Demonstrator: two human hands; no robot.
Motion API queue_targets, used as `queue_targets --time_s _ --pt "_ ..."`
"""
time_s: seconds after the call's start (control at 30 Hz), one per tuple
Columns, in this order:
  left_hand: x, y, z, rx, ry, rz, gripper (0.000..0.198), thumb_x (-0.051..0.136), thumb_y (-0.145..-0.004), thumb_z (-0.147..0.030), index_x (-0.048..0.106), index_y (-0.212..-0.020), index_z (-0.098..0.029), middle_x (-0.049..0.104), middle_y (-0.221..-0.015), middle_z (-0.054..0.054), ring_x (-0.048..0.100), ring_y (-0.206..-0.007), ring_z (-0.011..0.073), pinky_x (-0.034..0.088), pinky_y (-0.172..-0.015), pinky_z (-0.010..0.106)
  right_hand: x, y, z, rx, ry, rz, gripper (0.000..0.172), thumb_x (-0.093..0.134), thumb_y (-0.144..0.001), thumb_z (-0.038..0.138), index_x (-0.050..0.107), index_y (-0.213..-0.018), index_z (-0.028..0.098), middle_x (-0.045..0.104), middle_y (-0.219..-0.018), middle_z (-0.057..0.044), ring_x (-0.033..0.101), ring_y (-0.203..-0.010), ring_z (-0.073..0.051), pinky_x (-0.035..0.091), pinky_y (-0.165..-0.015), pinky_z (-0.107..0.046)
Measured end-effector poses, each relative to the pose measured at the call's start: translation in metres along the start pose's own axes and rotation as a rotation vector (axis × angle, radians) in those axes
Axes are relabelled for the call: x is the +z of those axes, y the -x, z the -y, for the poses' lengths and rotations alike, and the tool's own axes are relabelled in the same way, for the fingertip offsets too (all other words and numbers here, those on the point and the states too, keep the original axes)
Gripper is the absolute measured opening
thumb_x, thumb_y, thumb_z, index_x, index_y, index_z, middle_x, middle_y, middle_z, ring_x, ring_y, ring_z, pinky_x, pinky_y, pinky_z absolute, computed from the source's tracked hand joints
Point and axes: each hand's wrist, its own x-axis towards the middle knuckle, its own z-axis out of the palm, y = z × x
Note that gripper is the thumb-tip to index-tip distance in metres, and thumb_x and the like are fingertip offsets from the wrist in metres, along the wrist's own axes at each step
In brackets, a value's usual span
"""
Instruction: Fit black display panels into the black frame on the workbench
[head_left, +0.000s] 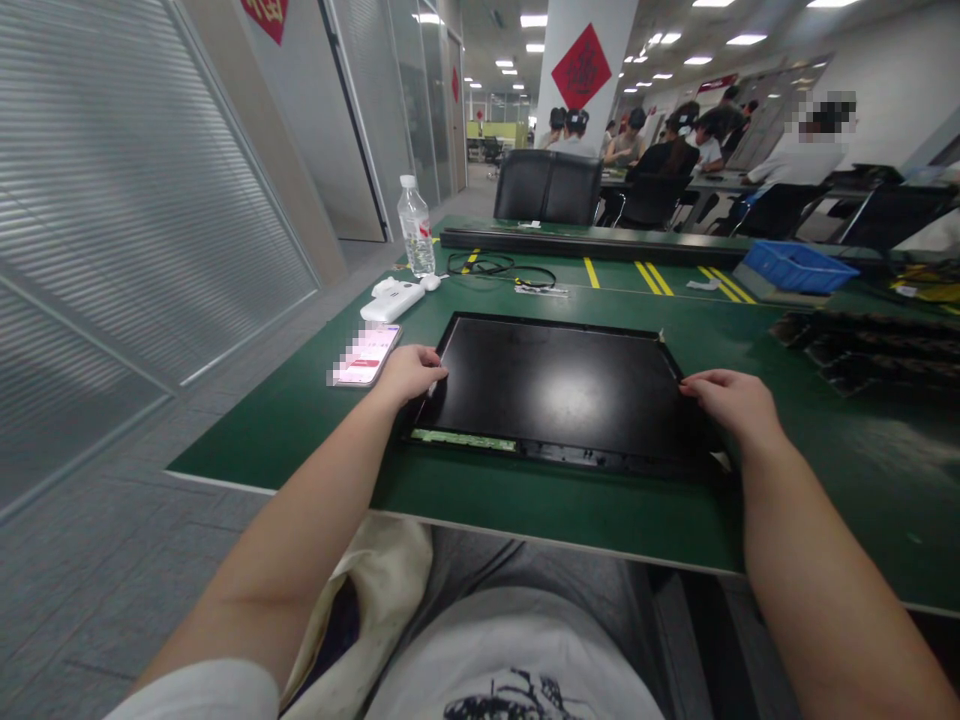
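A flat black display panel (pixel 555 385) lies face up before me, its dark screen reflecting a pale spot of light. Along its near edge runs a green circuit strip (pixel 463 440). My left hand (pixel 411 373) pinches the panel's left edge between thumb and fingers. On the opposite side, my right hand (pixel 731 398) grips the right edge in the same way, fingertips near the upper right part. The undersides of both grips are hidden. A phone (pixel 366 355) with a lit screen rests just left of my left hand.
On the green table (pixel 300 425), a water bottle (pixel 416 228) and a white device (pixel 394 300) stand at the back left. Behind the panel lies a black cable (pixel 487 266). A blue bin (pixel 799 267) and dark ridged strips (pixel 870 345) are at right. Several people sit beyond.
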Motion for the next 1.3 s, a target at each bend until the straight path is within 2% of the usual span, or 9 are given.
queue_targets --time_s 0.07,0.13,0.3,0.43,0.6,0.7,0.83,1.03,1.3 --pt "-0.001 0.003 -0.004 -0.002 -0.050 0.008 0.016 0.082 -0.070 -0.029 0.079 -0.083 -0.021 0.078 -0.089 0.007 0.076 -0.092 0.0300 0.058 -0.087 0.038 0.000 0.000 0.000 -0.008 -0.002 0.001 0.009 0.069 -0.069 0.035 0.076 -0.071 0.029 0.075 -0.075 -0.005 0.068 -0.079 -0.030 0.051 -0.076 -0.043" --pt "-0.002 0.005 -0.007 0.016 -0.107 0.012 0.026 0.081 -0.074 -0.030 0.080 -0.098 -0.020 0.077 -0.091 0.007 0.074 -0.093 0.0299 0.058 -0.086 0.038 0.000 0.000 0.000 -0.011 0.002 -0.006 0.010 0.069 -0.068 0.035 0.076 -0.071 0.029 0.075 -0.076 -0.005 0.068 -0.080 -0.030 0.051 -0.077 -0.043" --pt "-0.004 0.004 -0.006 0.124 -0.236 0.054 0.043 0.080 -0.079 -0.036 0.076 -0.117 -0.018 0.074 -0.113 0.012 0.070 -0.111 0.0332 0.055 -0.100 0.043 -0.001 0.001 0.001 -0.012 0.020 -0.004 0.009 0.069 -0.069 0.036 0.076 -0.071 0.029 0.075 -0.076 -0.006 0.067 -0.079 -0.030 0.051 -0.078 -0.044" --pt "-0.009 0.003 0.000 0.380 -0.265 0.084 0.051 0.084 -0.074 -0.046 0.076 -0.117 -0.021 0.062 -0.143 0.015 0.056 -0.137 0.0379 0.041 -0.120 0.051 -0.002 0.003 0.003 -0.007 0.019 0.000 0.009 0.070 -0.070 0.036 0.076 -0.072 0.029 0.076 -0.078 -0.005 0.068 -0.081 -0.030 0.051 -0.080 -0.044" --pt "-0.016 0.007 0.000 0.600 -0.210 0.366 0.058 0.084 -0.074 -0.060 0.076 -0.118 -0.025 0.053 -0.157 0.014 0.049 -0.145 0.0391 0.036 -0.123 0.053 -0.002 0.004 0.004 0.005 0.018 0.000 0.011 0.069 -0.071 0.036 0.077 -0.073 0.028 0.076 -0.078 -0.006 0.069 -0.082 -0.030 0.051 -0.079 -0.043" --pt "-0.017 0.011 -0.003 0.626 -0.210 0.479 0.066 0.085 -0.072 -0.064 0.075 -0.124 -0.026 0.051 -0.160 0.015 0.048 -0.147 0.0395 0.036 -0.123 0.053 -0.002 0.003 0.003 -0.013 0.014 -0.005 0.012 0.069 -0.069 0.037 0.076 -0.072 0.028 0.076 -0.078 -0.006 0.069 -0.084 -0.031 0.052 -0.078 -0.043" --pt "-0.019 0.015 -0.007 0.643 -0.231 0.550 0.066 0.087 -0.072 -0.060 0.074 -0.126 -0.025 0.050 -0.162 0.015 0.048 -0.148 0.0387 0.036 -0.123 0.051 -0.001 0.002 0.001 -0.028 0.015 -0.012 0.014 0.069 -0.067 0.038 0.077 -0.073 0.028 0.076 -0.077 -0.006 0.068 -0.083 -0.031 0.052 -0.078 -0.043" --pt "-0.020 0.017 -0.011 0.677 -0.224 0.578 0.056 0.090 -0.071 -0.049 0.077 -0.122 -0.029 0.056 -0.159 0.012 0.054 -0.144 0.0366 0.038 -0.121 0.050 0.003 -0.001 -0.005 -0.069 -0.010 -0.056 0.012 0.069 -0.066 0.036 0.077 -0.070 0.029 0.077 -0.077 -0.006 0.069 -0.083 -0.031 0.052 -0.077 -0.044" --pt "-0.016 0.015 -0.010 0.690 -0.181 0.540 0.064 0.096 -0.064 -0.047 0.078 -0.122 -0.028 0.058 -0.156 0.012 0.055 -0.142 0.0357 0.041 -0.119 0.046 0.005 0.001 -0.002 -0.099 -0.016 -0.094 0.013 0.069 -0.065 0.036 0.078 -0.070 0.028 0.076 -0.076 -0.006 0.068 -0.082 -0.029 0.051 -0.076 -0.041"
